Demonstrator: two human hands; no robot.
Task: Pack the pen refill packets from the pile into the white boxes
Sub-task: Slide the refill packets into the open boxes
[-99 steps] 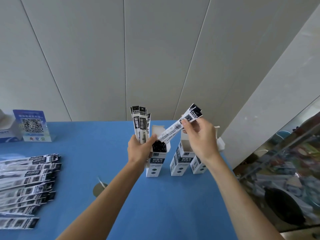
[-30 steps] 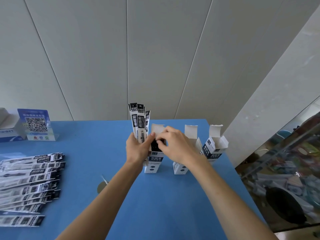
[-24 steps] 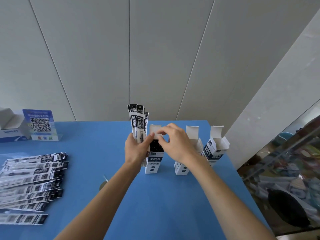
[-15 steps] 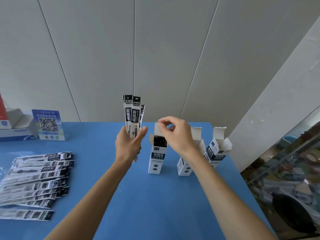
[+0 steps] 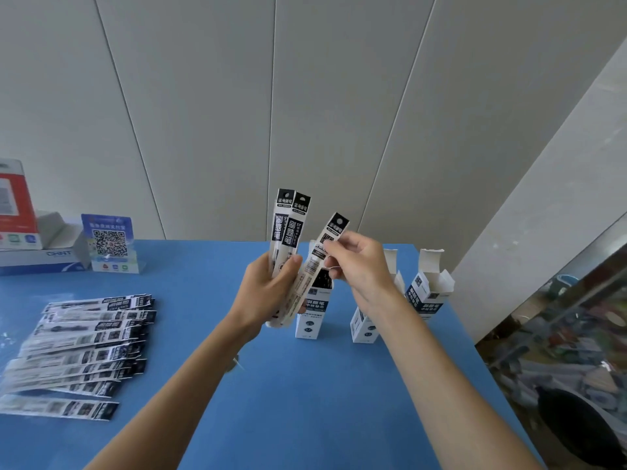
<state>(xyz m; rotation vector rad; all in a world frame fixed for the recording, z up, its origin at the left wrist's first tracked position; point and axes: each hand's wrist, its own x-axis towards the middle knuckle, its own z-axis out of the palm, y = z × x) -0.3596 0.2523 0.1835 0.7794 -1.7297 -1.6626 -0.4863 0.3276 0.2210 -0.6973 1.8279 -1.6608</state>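
On the blue table [image 5: 305, 401], the packet pile [image 5: 78, 347] is lying near its left edge. We are gripping spare packets [image 5: 286, 225] in our left hand [image 5: 268, 293]; our right hand [image 5: 359, 266] is pinching one packet [image 5: 322, 252], probably bound for the nearest white box [image 5: 314, 310]. Open room is lying ahead.

Left hand [image 5: 263, 293]: raised above the table, fingers curled around upright refill packets [image 5: 287, 225], forearm bare. Right hand [image 5: 361, 266]: raised just beside it, thumb and forefinger pinching one tilted refill packet [image 5: 327, 245], forearm bare.
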